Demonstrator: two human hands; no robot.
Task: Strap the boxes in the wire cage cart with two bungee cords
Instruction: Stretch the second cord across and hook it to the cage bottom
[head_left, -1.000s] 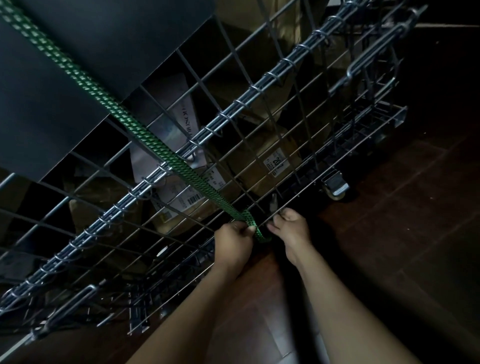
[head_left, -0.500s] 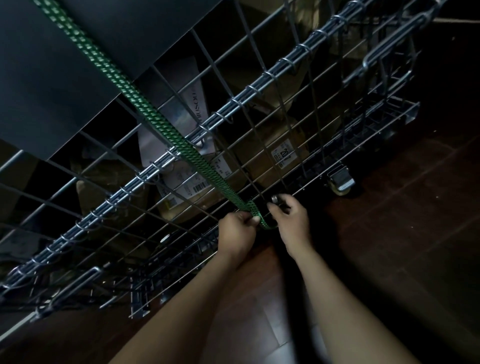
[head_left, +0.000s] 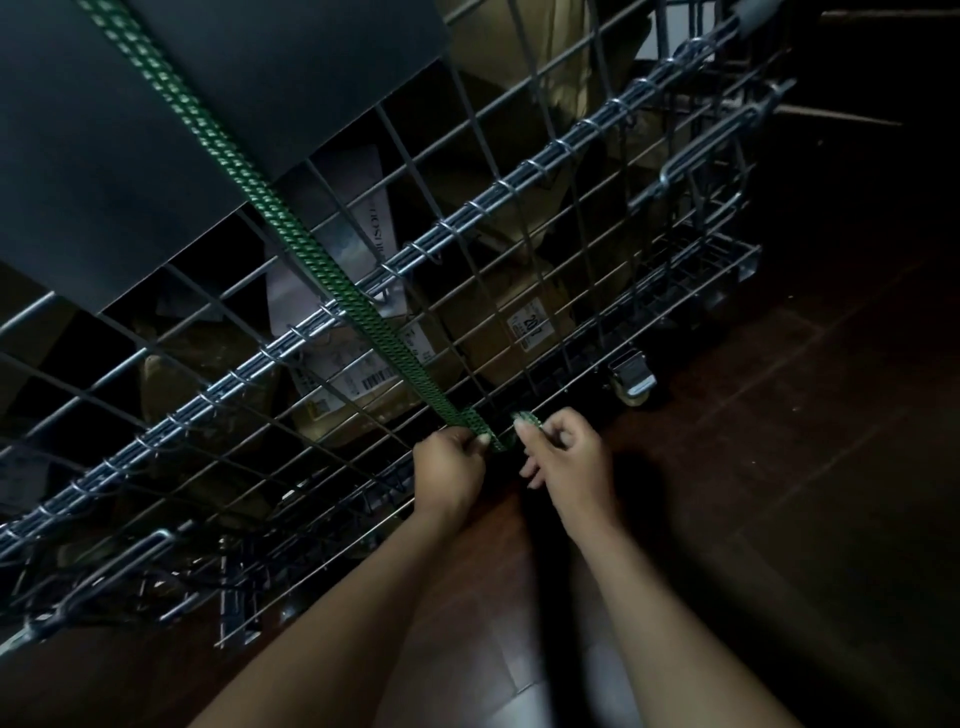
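Note:
A flat green bungee cord (head_left: 291, 239) runs taut from the upper left, over a dark grey box (head_left: 156, 104), down the outside of the wire cage cart (head_left: 467, 218) to its lower edge. My left hand (head_left: 449, 475) pinches the cord just above its lower end. My right hand (head_left: 566, 457) holds the cord's short end piece at the cart's bottom wire. The hook itself is hidden by my fingers. Cardboard boxes (head_left: 519, 322) with white labels sit behind the mesh.
A caster wheel (head_left: 631, 379) carries the cart's near corner. Dark wooden floor (head_left: 779, 467) stretches to the right and below my arms. A folded wire panel with handles (head_left: 130, 561) lies low on the left.
My view has shifted slightly. Both hands stay at the cord's lower end; my right hand has shifted from beside the left onto the cord's end piece at the bottom wire.

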